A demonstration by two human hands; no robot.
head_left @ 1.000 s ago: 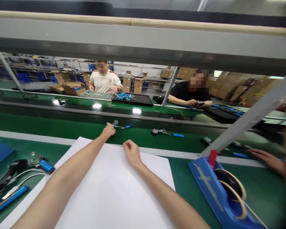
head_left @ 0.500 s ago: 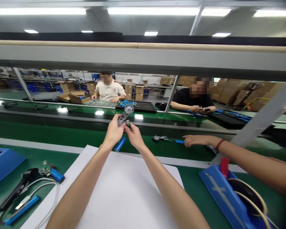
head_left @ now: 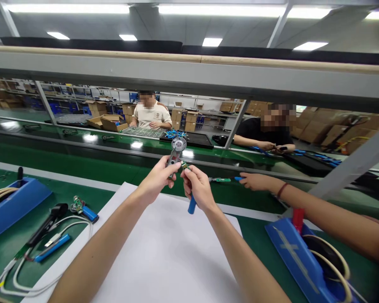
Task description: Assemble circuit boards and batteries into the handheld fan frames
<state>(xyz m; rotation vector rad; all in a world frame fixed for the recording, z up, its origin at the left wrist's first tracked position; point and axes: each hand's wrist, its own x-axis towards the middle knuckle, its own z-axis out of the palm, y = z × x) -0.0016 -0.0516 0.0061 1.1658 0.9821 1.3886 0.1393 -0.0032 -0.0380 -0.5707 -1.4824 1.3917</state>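
Since the earlier frame, the blue cylinder (head_left: 192,205) is moved from below the space between the hands to below the right hand (head_left: 198,185), and the two hands are now held a little more apart. The grey part with round head (head_left: 178,145) is held upright, slightly tilted, by the left hand (head_left: 159,179), whose thumb and fingers are closed around its lower portion. The small circuit board (head_left: 185,165) is pinched between the thumb and fingers of the right hand, just beside the grey part; whether the two are touching cannot be told. Both are held above the far edge of the white sheet (head_left: 164,248). To the right, another blue cylinder (head_left: 238,179) is touched by a co-worker's hand (head_left: 257,182). On the left, a white cable (head_left: 14,275) is laid near a black-handled tool (head_left: 47,225)
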